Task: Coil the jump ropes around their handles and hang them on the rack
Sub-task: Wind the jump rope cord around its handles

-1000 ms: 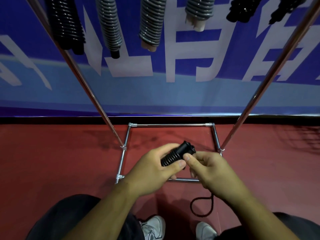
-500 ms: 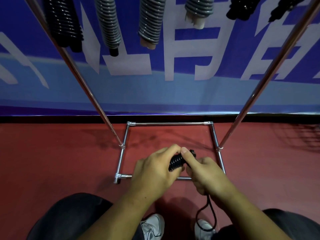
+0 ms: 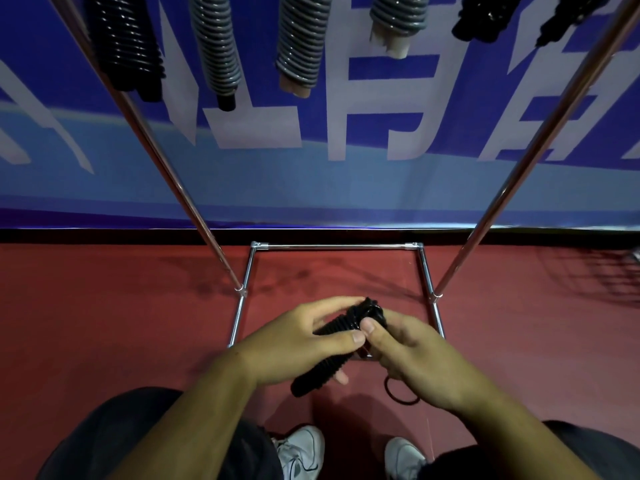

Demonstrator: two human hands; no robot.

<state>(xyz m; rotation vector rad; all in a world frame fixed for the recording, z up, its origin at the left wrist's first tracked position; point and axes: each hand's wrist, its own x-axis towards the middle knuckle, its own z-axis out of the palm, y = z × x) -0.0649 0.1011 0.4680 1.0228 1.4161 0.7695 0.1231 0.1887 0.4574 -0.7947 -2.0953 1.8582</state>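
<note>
Nearest, above the knees, a short loose loop [image 3: 398, 393] of cord hangs below the right hand [image 3: 419, 358]. Just beyond, the left hand [image 3: 294, 344] is clamped round the coiled jump rope [image 3: 334, 327], whose long axis runs near-left to far-right. The right fingers [image 3: 369, 325] pinch the cord at its far end, so the last turns likely go there. Farther off, the rack [image 3: 332, 247] carries finished bundles [image 3: 216, 53] overhead.

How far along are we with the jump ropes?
Done: several coiled ropes hang at the top of the rack. In hand: the left hand grips a black rope bundle, nearly all wound, while the right hand pinches its top end. Left: a short loose loop below the right hand needs winding in, then this bundle goes on the rack.
</note>
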